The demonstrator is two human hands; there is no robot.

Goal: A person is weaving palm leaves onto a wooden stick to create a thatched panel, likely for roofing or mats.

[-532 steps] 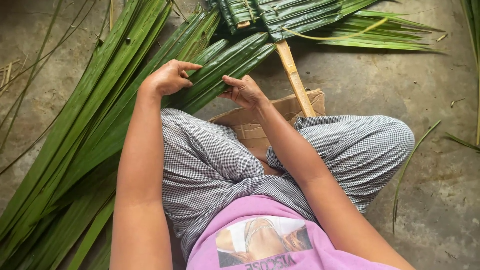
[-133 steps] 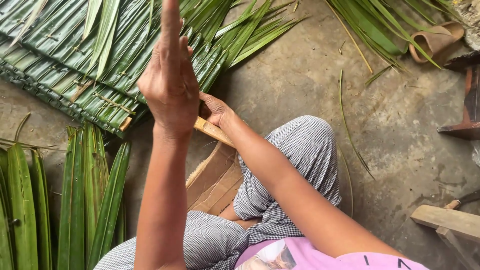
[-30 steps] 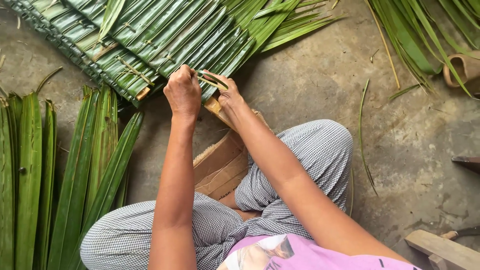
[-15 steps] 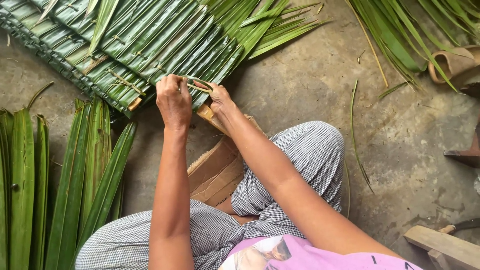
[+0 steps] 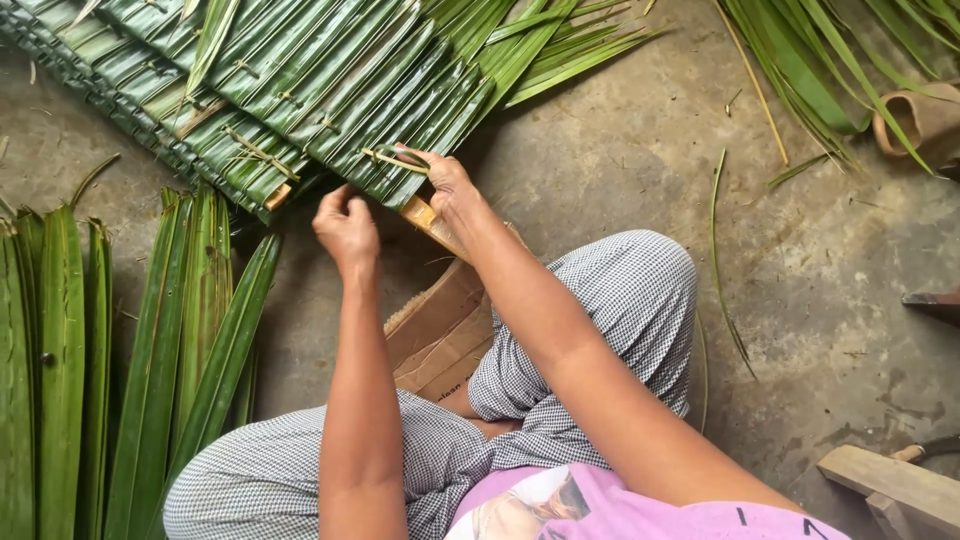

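the right hand (image 5: 447, 182) pinches a thin pale strip (image 5: 392, 158) on the edge of the flat mat of folded green palm leaves (image 5: 300, 80), which lies on the grey floor (image 5: 620, 150) at 12 o'clock from the knees. the left hand (image 5: 345, 228) is curled shut with nothing in it, just below the mat. long loose green leaves (image 5: 130, 340) lie at 9 o'clock.

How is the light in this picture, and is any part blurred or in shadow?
Head view: soft, even daylight without glare; the stitched leaf panel and both hands, left hand and right hand, look sharp; a dim shadow lies on the concrete floor under the arms, beside the cardboard.
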